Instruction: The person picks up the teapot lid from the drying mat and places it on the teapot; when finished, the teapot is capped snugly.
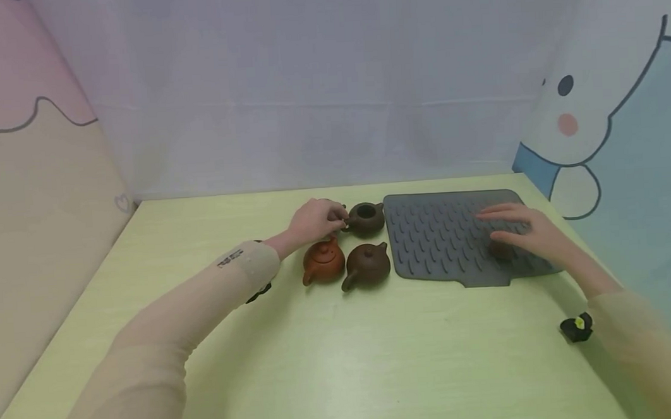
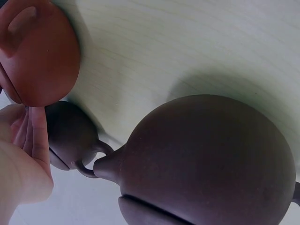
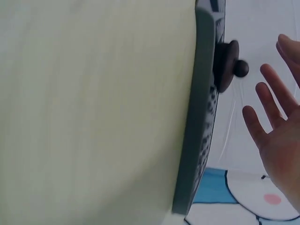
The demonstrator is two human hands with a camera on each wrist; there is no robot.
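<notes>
My left hand reaches in among a cluster of teapots, fingers bent downward beside the open brown teapot. In the left wrist view that hand's fingertips disappear behind the reddish teapot, and I cannot tell whether they hold anything. A large dark teapot looms close in that view; the left hand mostly covers it in the head view. Fingers spread and nothing in its grasp, my right hand hovers over the grey mat. Below it lies a brown lid with a round knob.
Nearer me a lidded brown teapot stands beside the reddish one, left of the mat. A small black object with a yellow spot shows beside the right sleeve. The pale table ends at a white cloth backdrop.
</notes>
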